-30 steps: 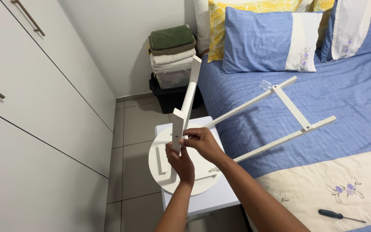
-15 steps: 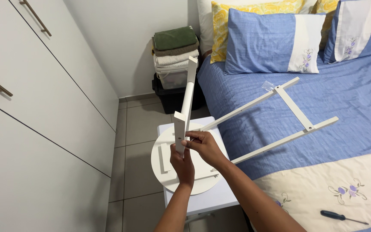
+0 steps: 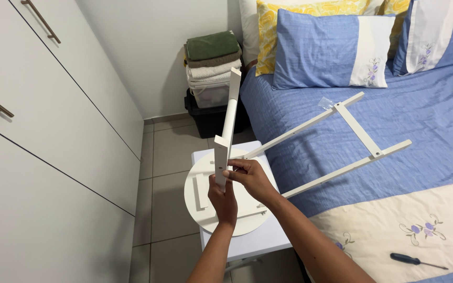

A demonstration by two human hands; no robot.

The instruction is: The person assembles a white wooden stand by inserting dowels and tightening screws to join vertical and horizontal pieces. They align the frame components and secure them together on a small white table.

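both my hands pinch the white leg's [image 3: 228, 123] lower end at centre frame, left grip [image 3: 223, 198] below, right grip [image 3: 251, 178] beside; its long axis rises toward the upper middle.

We see a bright, evenly lit room in soft daylight-like light whose source lies outside the view. Shadows are faint: a pale one falls beneath the white frame [image 3: 342, 136] on the blue bedspread [image 3: 436, 105], another under the round white board [image 3: 197, 196]. There is no strong glare. Focus is sharp throughout, with slight wide-angle bending along the cupboard doors [image 3: 38, 157] at the left edge.
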